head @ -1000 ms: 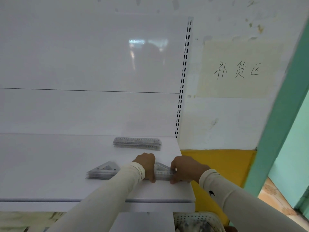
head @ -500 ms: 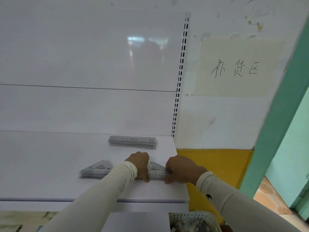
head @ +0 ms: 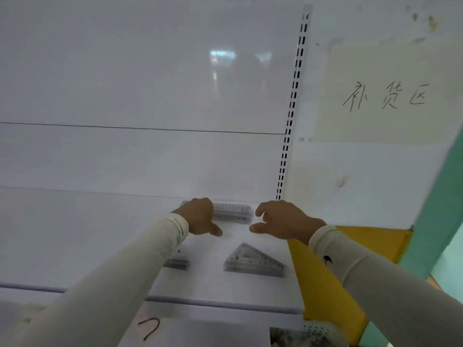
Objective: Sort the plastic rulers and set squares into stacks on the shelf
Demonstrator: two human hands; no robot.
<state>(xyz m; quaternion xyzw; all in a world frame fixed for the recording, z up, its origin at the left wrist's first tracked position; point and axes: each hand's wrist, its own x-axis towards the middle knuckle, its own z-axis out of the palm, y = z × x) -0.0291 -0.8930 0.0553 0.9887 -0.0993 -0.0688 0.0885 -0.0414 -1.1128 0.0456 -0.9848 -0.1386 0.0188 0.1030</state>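
A stack of clear straight rulers (head: pixel 234 213) lies at the back of the white shelf (head: pixel 75 234). My left hand (head: pixel 199 217) covers the stack's left end, thumb pointing right; whether it grips is hidden. My right hand (head: pixel 283 220) hovers just right of the stack with loosely curled fingers, holding nothing. A stack of clear set squares (head: pixel 253 261) lies free near the shelf's front right. Another set-square stack (head: pixel 176 262) is mostly hidden under my left forearm.
A slotted upright (head: pixel 293 101) marks the shelf's right end. Beyond it are a wall with a handwritten paper sign (head: pixel 385 96), a yellow band (head: pixel 350 249) and a teal door frame (head: pixel 441 221). A white perforated basket (head: pixel 310 333) sits below the shelf.
Both hands have let go of the right set-square stack and moved back to the ruler stack. The view has shifted closer and lower.
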